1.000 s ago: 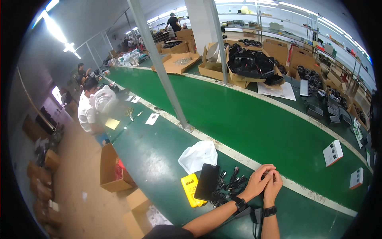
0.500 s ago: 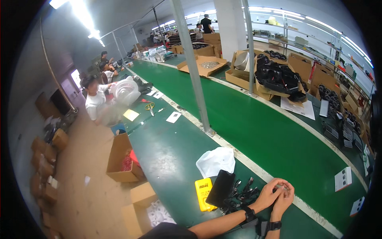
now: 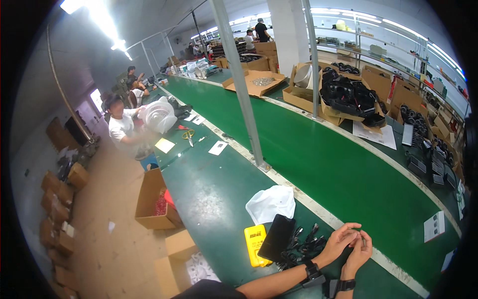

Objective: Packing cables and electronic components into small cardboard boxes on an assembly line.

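Note:
My left hand [image 3: 339, 244] and my right hand [image 3: 359, 253] meet over the near edge of the green belt, fingers curled and fingertips close together. Whatever they pinch is too small or hidden to name. Both wrists wear black bands. Just left of my hands lies a heap of black cables [image 3: 304, 247] with plugs. Beside it a black flat device [image 3: 277, 238] with a glossy face leans partly over a yellow box-shaped device [image 3: 255, 245]. A crumpled white bag [image 3: 270, 204] rests behind them.
The green conveyor belt [image 3: 318, 159] runs beyond the bench, with a printed leaflet [image 3: 434, 226] on it. A metal post [image 3: 239, 89] rises at the bench edge. Open cartons [image 3: 149, 204] stand at left. Scissors [image 3: 188, 135] lie farther up. A person [image 3: 119, 122] handles a white fan-like part [image 3: 159, 115].
My fingers have shifted slightly, the left ones stretching a little straighter and the right hand edging rightward. The leaflets on the belt have slid slightly toward the near right.

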The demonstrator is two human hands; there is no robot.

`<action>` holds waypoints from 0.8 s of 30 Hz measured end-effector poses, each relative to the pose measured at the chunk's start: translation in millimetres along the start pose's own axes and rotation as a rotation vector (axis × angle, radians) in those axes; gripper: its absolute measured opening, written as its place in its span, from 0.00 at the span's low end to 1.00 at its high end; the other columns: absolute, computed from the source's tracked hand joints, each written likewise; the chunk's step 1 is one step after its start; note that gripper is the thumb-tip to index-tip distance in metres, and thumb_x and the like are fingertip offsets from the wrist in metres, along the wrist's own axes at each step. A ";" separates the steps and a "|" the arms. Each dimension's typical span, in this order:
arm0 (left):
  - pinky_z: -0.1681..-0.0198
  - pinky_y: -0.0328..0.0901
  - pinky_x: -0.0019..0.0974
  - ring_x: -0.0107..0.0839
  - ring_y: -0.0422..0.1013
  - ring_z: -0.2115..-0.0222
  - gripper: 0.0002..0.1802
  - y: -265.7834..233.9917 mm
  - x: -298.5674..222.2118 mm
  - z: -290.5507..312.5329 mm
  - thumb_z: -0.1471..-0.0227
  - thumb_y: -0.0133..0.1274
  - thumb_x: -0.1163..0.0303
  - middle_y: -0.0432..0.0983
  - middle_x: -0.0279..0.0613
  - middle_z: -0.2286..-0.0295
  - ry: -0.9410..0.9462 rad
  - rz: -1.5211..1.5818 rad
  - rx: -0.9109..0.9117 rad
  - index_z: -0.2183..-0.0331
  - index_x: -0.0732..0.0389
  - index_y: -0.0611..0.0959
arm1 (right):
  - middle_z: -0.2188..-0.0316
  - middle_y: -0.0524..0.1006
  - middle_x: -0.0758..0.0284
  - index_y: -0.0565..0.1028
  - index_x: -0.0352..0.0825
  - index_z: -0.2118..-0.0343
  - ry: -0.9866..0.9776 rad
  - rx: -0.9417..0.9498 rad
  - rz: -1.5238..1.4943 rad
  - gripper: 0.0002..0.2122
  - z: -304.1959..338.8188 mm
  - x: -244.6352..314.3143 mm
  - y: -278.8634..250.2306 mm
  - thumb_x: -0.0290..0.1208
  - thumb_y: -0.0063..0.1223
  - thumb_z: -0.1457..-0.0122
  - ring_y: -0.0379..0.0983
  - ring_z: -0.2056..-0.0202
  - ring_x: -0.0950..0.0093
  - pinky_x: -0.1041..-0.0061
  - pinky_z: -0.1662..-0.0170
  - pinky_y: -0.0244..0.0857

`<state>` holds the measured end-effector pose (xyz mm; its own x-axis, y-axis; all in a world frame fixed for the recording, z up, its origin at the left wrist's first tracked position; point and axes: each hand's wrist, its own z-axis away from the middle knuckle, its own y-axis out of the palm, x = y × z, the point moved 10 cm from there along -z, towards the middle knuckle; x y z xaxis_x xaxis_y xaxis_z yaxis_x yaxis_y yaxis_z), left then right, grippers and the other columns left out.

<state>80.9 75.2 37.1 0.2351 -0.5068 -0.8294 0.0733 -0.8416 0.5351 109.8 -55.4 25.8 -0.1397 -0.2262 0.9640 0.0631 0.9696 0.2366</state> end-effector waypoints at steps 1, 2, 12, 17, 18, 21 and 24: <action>0.52 0.68 0.28 0.23 0.74 0.56 0.19 -0.1 -1.5 -0.3 0.30 0.51 0.70 0.80 0.37 0.58 0.010 -0.058 -0.002 0.41 0.63 0.77 | 0.70 0.78 0.70 0.78 0.27 0.53 -0.007 0.022 0.017 0.08 -0.6 -1.7 0.2 0.17 0.53 0.32 0.68 0.74 0.85 0.83 0.70 0.64; 0.52 0.68 0.28 0.23 0.74 0.56 0.19 0.7 -1.3 -1.1 0.30 0.51 0.70 0.80 0.37 0.58 0.007 -0.056 0.002 0.41 0.63 0.77 | 0.70 0.78 0.70 0.78 0.27 0.53 -0.007 0.018 0.019 0.08 -2.0 -3.6 -2.0 0.17 0.53 0.32 0.68 0.74 0.85 0.83 0.70 0.64; 0.48 0.68 0.31 0.24 0.73 0.52 0.18 -7.4 4.4 -2.2 0.30 0.50 0.70 0.78 0.37 0.52 -0.017 -0.020 -0.020 0.43 0.64 0.77 | 0.55 0.78 0.67 0.81 0.25 0.54 -0.121 0.074 0.071 0.08 0.4 3.7 4.1 0.16 0.54 0.33 0.68 0.74 0.85 0.83 0.72 0.62; 0.41 0.66 0.33 0.26 0.73 0.49 0.17 -8.0 3.5 -2.9 0.30 0.51 0.69 0.78 0.37 0.49 -0.013 -0.037 -0.030 0.43 0.64 0.78 | 0.55 0.77 0.66 0.83 0.26 0.55 -0.090 0.075 0.095 0.10 -1.7 -0.7 1.7 0.13 0.54 0.35 0.68 0.75 0.86 0.84 0.73 0.62; 0.41 0.66 0.33 0.26 0.73 0.49 0.17 -8.5 4.7 -2.9 0.30 0.51 0.69 0.78 0.37 0.49 -0.017 -0.036 -0.030 0.43 0.64 0.78 | 0.55 0.77 0.66 0.83 0.26 0.55 -0.088 0.073 0.097 0.10 -1.4 -1.0 1.4 0.13 0.54 0.35 0.68 0.75 0.86 0.84 0.73 0.62; 0.42 0.66 0.33 0.26 0.73 0.49 0.17 -10.1 6.3 -3.3 0.30 0.51 0.69 0.78 0.37 0.49 -0.025 -0.058 -0.040 0.44 0.64 0.78 | 0.56 0.78 0.66 0.83 0.26 0.56 -0.081 0.088 0.097 0.09 -1.3 -0.7 2.5 0.13 0.55 0.36 0.68 0.75 0.86 0.84 0.74 0.62; 0.42 0.66 0.33 0.26 0.73 0.50 0.18 -8.8 3.3 -3.0 0.31 0.51 0.70 0.78 0.37 0.50 -0.008 -0.076 -0.036 0.44 0.65 0.78 | 0.56 0.78 0.67 0.82 0.26 0.57 -0.077 0.100 0.128 0.08 -0.2 1.3 4.6 0.13 0.55 0.36 0.69 0.74 0.86 0.84 0.72 0.61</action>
<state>84.0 81.4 30.1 0.2195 -0.4434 -0.8690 0.1254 -0.8706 0.4758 110.2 -51.3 28.1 -0.2120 -0.0957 0.9726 -0.0125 0.9954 0.0952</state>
